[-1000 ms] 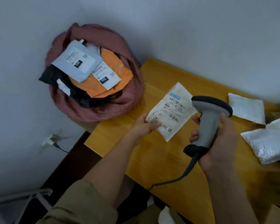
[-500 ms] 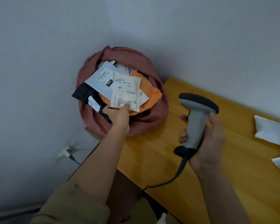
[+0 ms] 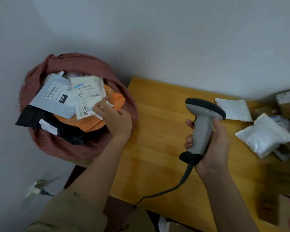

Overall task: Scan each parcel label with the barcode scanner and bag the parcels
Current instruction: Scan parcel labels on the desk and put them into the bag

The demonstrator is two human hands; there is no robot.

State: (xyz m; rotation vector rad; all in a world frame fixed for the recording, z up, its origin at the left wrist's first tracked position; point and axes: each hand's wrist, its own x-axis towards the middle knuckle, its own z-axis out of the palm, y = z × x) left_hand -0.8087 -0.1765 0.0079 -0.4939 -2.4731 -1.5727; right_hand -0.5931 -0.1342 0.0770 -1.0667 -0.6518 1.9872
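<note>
A dusty-red cloth bag (image 3: 84, 64) stands left of the wooden table (image 3: 157, 148), full of parcels. On top of the pile lies a white labelled parcel (image 3: 87, 91), across a grey one (image 3: 54, 96), an orange one (image 3: 90, 121) and a black one (image 3: 40, 118). My left hand (image 3: 115, 119) hovers over the bag, and its loosely bent fingertips touch the white parcel's lower right corner. My right hand (image 3: 214, 144) grips the handle of the grey barcode scanner (image 3: 204, 114) above the table, head pointing left.
Two white padded parcels (image 3: 233, 109) (image 3: 264, 134) lie at the table's right end, beside a cardboard box (image 3: 288, 101). The scanner's black cable (image 3: 174, 188) runs off the table's front edge. A plug (image 3: 38, 190) sits in the left wall, low down.
My left hand carried the white parcel from the table to the bag and laid it on the pile; its pinch has loosened. The scanner stayed in my right hand.
</note>
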